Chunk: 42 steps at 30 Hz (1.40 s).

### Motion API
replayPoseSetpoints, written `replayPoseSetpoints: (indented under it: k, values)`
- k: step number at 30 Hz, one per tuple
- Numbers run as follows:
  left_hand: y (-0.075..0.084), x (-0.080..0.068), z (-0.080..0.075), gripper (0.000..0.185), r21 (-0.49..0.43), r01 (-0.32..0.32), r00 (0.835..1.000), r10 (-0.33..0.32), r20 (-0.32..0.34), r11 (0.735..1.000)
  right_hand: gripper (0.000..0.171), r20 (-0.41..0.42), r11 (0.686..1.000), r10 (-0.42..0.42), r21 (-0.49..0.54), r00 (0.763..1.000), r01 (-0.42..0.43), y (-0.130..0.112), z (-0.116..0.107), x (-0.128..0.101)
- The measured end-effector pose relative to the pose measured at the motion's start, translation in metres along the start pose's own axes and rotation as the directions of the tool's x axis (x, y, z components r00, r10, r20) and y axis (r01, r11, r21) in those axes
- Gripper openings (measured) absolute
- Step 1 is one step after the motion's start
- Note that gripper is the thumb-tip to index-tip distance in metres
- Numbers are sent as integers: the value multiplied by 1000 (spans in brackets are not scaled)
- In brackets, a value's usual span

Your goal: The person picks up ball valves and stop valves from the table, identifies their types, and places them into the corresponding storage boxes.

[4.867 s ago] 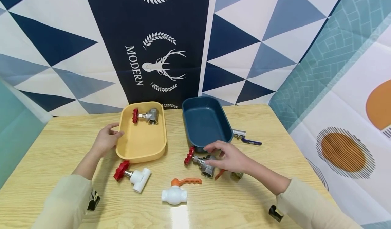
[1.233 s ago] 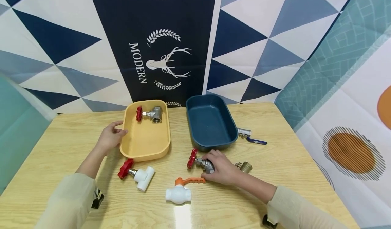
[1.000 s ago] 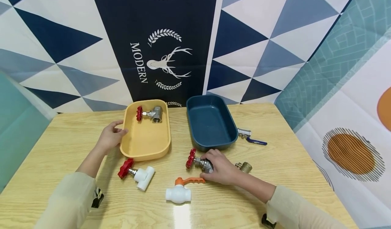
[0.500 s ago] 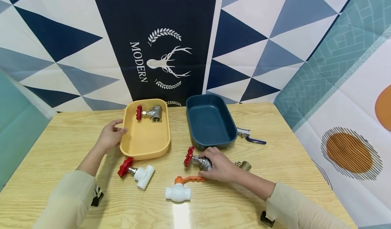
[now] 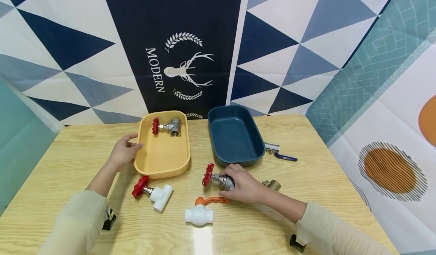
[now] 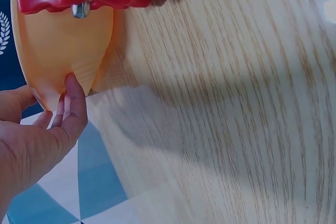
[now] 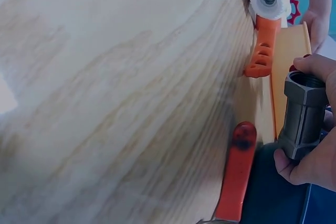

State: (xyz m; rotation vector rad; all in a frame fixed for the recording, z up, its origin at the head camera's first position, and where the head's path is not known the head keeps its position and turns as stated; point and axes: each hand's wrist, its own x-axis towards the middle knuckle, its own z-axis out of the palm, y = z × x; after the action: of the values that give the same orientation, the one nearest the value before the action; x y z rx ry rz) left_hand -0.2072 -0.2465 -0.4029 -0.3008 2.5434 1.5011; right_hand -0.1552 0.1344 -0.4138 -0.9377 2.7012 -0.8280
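Head view: right hand [image 5: 243, 187] grips metal valve [image 5: 221, 180] just off the table [image 5: 306, 171], before blue tray [image 5: 259, 154]; left hand [image 5: 122, 153], fingers relaxed, rests against yellow tray [image 5: 163, 170].
Left wrist: fingertips [image 6: 73, 85] touch the tray wall.
Right wrist: fingers [image 7: 315, 69] curl round valve body.
Risk: the heavy red wheel end could twist the valve out of the grip.

Open table [image 5: 289, 134] right of blue tray [image 5: 259, 147]; orange-handled valve [image 5: 201, 211] crowds right hand [image 5: 243, 187] from front.
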Motion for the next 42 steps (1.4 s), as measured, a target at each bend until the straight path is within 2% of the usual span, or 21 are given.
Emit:
replayPoseSetpoints:
  k: [15, 27, 42]
  values:
    - [-1, 1, -1, 57, -11, -6, 1000, 6, -2, 1000, 46, 10, 1000, 3, 16, 1000, -3, -8, -6, 9]
    - [-2, 2, 0, 58, 7, 1, 1000, -1, -17, 1000, 46, 39, 997, 3, 72, 999, -6, -13, -11, 12]
    - [-1, 1, 1, 57, 4, 6, 1000, -6, -21, 1000, 46, -6, 997, -67, 32, 998, 67, -20, -22, 23]
